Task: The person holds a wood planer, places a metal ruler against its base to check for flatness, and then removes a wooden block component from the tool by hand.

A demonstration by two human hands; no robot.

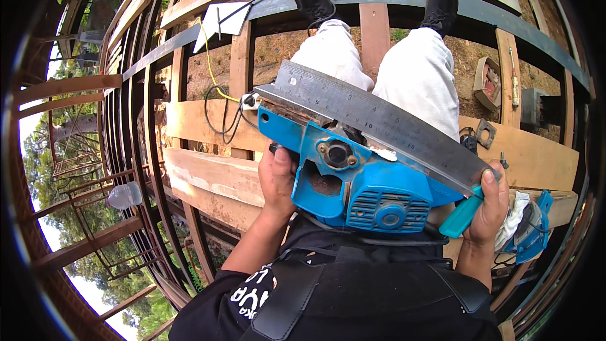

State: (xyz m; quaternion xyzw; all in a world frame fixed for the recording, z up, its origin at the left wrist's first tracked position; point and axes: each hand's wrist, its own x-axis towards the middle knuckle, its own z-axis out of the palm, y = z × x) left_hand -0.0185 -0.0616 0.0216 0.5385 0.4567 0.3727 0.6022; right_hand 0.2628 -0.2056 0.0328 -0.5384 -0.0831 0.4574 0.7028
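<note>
Around held planer (372,183) and square (379,120): yellow cord (209,57), planks (211,173), open box (487,85)

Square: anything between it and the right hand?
Nothing visible: the right hand grips the square at its teal handle. The blade lies along the planer, which the left hand holds.

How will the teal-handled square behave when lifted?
The metal square is likely stiff, being broad flat metal; possibly slippery, since its face looks smooth; probably apt to tip if held only by its teal handle, which sits at one end.
</note>
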